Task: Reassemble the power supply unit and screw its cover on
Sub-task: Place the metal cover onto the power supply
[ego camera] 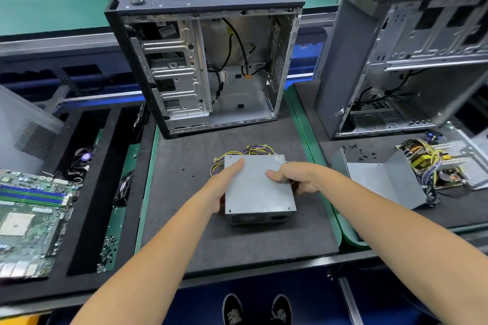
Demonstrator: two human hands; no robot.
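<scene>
Centrally, the power supply unit [257, 190] is seen lying on the dark mat [184, 219] of the desk, its grey cover uppermost and its vented face turned toward the person. The left hand [224, 185] is held against the unit's left side, thumb laid on the top panel and the remaining fingers curled round the left edge; the grip is closed on the unit. The right hand [295, 177] is closed on the unit's right edge, thumb pressed on top, fingers wrapped down the side. A bundle of yellow and purple wires [248, 152] is seen emerging from the unit's far end. Two small screws [188, 172] are noted lying on the mat, apart from the unit on its left. An open computer case [208, 60] stands upright behind the unit. A second, dismantled supply [433, 166] with exposed board lies to the right, and a motherboard [29, 219] lies at far left.
</scene>
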